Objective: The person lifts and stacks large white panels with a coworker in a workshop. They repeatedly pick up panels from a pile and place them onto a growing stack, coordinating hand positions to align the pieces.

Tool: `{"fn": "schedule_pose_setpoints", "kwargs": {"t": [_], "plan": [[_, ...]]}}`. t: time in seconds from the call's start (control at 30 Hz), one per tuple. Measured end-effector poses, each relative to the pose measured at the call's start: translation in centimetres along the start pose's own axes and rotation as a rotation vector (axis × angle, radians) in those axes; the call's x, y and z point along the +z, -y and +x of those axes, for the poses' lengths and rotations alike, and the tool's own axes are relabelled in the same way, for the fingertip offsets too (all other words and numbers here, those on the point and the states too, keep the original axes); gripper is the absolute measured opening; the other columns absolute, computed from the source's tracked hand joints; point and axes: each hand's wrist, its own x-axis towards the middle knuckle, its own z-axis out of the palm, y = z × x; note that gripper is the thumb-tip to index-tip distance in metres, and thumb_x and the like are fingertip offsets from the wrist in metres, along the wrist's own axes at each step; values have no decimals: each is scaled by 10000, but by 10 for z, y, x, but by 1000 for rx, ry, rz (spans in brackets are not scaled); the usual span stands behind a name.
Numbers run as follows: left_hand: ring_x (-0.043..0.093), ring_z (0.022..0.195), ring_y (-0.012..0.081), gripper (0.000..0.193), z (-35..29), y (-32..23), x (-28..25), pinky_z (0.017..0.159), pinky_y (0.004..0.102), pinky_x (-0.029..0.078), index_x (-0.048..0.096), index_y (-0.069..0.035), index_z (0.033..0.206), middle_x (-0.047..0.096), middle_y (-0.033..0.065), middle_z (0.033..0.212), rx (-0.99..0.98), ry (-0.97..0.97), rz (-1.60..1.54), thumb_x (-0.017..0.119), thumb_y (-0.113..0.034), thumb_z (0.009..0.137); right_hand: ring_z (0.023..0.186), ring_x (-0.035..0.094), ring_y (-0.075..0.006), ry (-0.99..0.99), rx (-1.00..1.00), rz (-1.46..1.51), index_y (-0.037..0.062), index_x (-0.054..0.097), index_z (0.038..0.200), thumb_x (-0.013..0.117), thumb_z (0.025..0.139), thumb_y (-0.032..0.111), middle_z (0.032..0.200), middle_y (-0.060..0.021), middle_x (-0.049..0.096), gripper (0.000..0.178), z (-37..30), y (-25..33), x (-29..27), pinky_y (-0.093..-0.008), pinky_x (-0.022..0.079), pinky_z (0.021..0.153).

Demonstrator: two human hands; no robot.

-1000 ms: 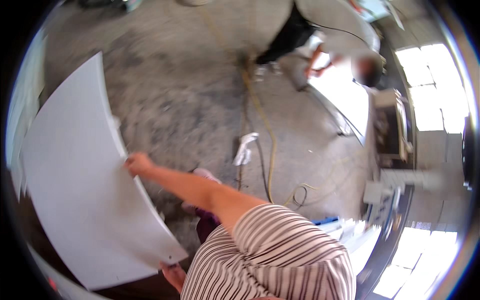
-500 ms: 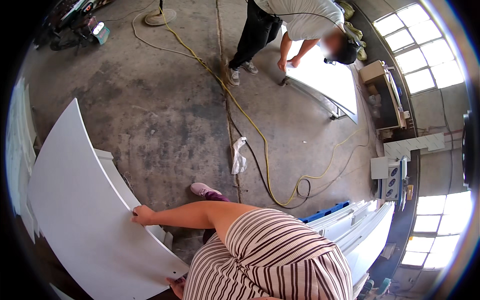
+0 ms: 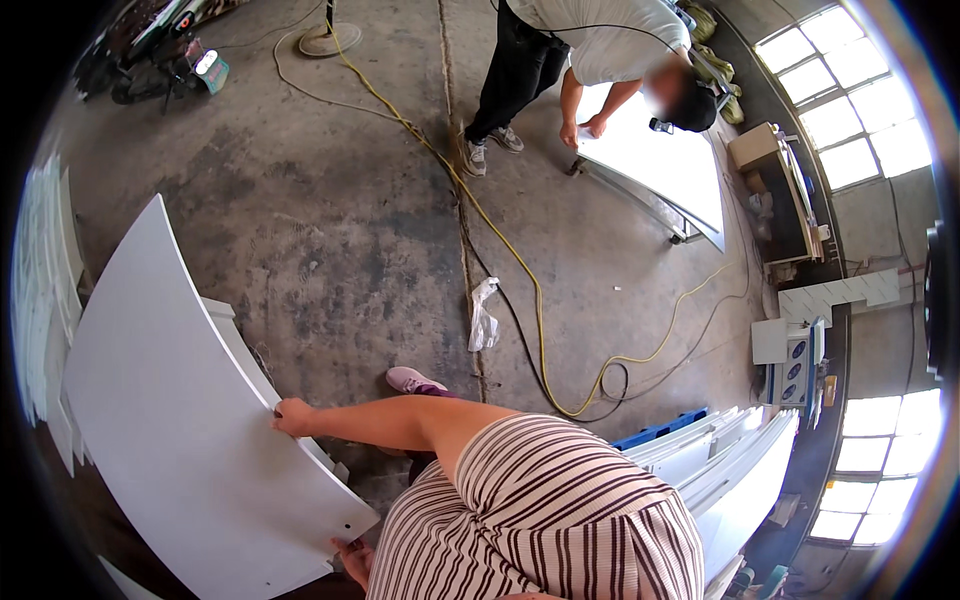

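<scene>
A large white panel (image 3: 170,400) takes up the left side, its outline bowed by the lens. My right hand (image 3: 293,418) is closed on its long inner edge, fingers curled over the rim. Near the panel's lower corner, next to a small dark hole, my left hand (image 3: 350,560) grips the edge. My striped sleeve hides most of the left arm, and some of that hand's fingers are out of sight. Behind the panel, another pale board (image 3: 235,340) is partly covered.
A co-worker (image 3: 610,50) bends over a white board (image 3: 660,160) on a wheeled stand. Yellow cable (image 3: 500,232) and a plastic bag (image 3: 484,315) lie on the concrete floor. Stacked white panels (image 3: 735,490) stand at the lower right, more sheets (image 3: 45,300) at far left.
The whole view has shifted slightly, so things sit a little further right. Both my hands keep their places on the panel's edge.
</scene>
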Motion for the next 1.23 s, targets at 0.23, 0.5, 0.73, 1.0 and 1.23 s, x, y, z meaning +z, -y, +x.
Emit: {"fn": "schedule_pose_setpoints", "kwargs": {"t": [0.23,0.5,0.73,1.0,1.23], "plan": [[412,1143,227,435,16,15,13,1006,353,309,394,-46,1234,460,102,1222,-16,-19,-41,494,-276,879,720,619,-308,88,66,-16,12,638,780,618,690,275,757,-172,625,279,-24,26,-54,-373,489,668],[452,1095,248,344,1,67,120,953,369,364,409,-20,1151,490,93,1139,230,-52,101,499,-226,889,720,587,-164,403,295,42,25,602,947,564,798,166,822,-91,616,208,-7,58,-113,-328,496,618],[461,1108,244,323,-18,66,139,976,403,370,390,-36,1166,476,84,1175,242,-127,166,491,-171,891,872,589,-163,519,381,522,-52,473,1149,537,865,228,976,-90,593,404,-39,21,-110,-289,483,787],[499,1054,215,248,-26,59,142,962,376,387,420,-19,1105,514,77,1098,288,-183,207,482,-46,867,861,604,-160,622,433,505,-65,485,1136,544,863,242,969,-102,599,415,-71,20,-115,-276,498,787],[504,1045,192,293,-28,45,141,948,358,395,428,-77,1132,520,57,1086,275,-183,107,507,-39,851,854,607,-174,673,362,445,-57,498,1123,516,877,213,953,-106,603,366,-65,14,-113,-278,509,760]]}}
